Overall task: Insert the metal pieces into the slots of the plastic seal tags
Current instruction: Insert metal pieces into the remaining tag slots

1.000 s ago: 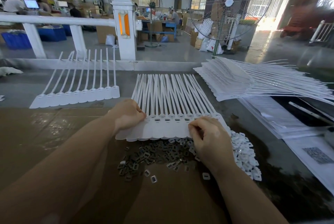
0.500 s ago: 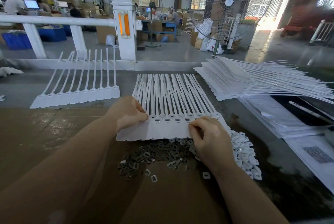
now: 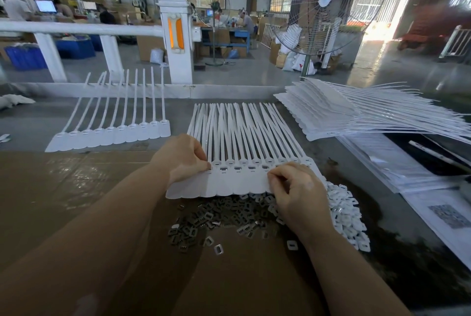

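Observation:
A joined strip of white plastic seal tags [image 3: 237,184] lies flat in front of me, its straps fanning away. Several of its slots hold metal pieces. My left hand [image 3: 182,160] pinches the strip at its left end, fingertips at the leftmost slot. My right hand [image 3: 298,193] has curled fingers, with thumb and forefinger pinched together over a slot near the strip's right end. What they pinch is hidden. A loose pile of dark metal pieces [image 3: 216,216] lies just below the strip.
White plastic caps [image 3: 348,216] are heaped to the right of my right hand. A second tag strip [image 3: 109,134] lies at the left and a tall stack of strips [image 3: 331,114] at the right. A white railing [image 3: 175,43] and fan [image 3: 323,2] stand beyond.
Both hands stay on the strip. My right fingertips have crept slightly up onto the slot row, and the left fingertips have shifted a little to the right.

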The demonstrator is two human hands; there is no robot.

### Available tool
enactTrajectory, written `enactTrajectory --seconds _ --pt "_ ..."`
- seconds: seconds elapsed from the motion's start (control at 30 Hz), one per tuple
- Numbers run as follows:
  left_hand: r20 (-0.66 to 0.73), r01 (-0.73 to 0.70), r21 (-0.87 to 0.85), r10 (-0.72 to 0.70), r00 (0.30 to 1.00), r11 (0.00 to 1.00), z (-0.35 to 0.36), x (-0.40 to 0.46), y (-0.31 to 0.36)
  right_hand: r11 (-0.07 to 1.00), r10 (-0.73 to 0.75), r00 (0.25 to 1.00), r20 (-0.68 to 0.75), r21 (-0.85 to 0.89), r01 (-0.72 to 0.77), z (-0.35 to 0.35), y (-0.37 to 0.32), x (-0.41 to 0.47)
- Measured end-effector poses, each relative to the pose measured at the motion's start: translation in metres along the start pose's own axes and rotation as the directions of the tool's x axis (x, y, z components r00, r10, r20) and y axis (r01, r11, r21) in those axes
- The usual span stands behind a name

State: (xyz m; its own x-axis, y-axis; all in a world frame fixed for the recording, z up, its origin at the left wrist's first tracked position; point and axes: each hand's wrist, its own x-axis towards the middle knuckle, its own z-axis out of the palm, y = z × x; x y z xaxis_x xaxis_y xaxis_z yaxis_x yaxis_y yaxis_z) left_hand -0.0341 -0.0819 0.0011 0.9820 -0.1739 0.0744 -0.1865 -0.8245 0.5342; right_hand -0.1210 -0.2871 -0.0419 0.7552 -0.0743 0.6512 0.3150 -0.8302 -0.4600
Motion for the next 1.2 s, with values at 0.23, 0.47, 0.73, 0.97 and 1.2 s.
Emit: enactTrajectory --seconds 0.23,0.47,0.73,0.97,1.2 --pt "-0.174 -0.110 0.060 0.119 0.978 0.992 0.004 -0.017 0.009 1.000 0.017 0.999 -0.032 0.025 -0.016 -0.002 0.000 0.002" --pt "0.108 -0.417 -0.083 0.424 0.899 0.905 0.032 -0.068 0.055 0.998 0.031 0.997 -0.070 0.063 -0.027 -0.004 -0.002 0.004" --pt "0.223 -0.533 -0.105 0.542 0.810 0.839 0.065 -0.091 0.074 0.991 0.099 0.993 -0.062 0.095 -0.093 -0.003 0.001 0.003" --pt "0.221 -0.517 -0.126 0.532 0.817 0.847 0.065 -0.093 0.075 0.991 0.093 0.994 -0.061 0.098 -0.087 -0.003 0.001 0.003" --pt "-0.031 -0.285 -0.142 0.283 0.958 0.948 0.024 -0.061 0.053 0.996 0.053 0.997 -0.064 0.079 -0.048 -0.004 0.000 0.003"
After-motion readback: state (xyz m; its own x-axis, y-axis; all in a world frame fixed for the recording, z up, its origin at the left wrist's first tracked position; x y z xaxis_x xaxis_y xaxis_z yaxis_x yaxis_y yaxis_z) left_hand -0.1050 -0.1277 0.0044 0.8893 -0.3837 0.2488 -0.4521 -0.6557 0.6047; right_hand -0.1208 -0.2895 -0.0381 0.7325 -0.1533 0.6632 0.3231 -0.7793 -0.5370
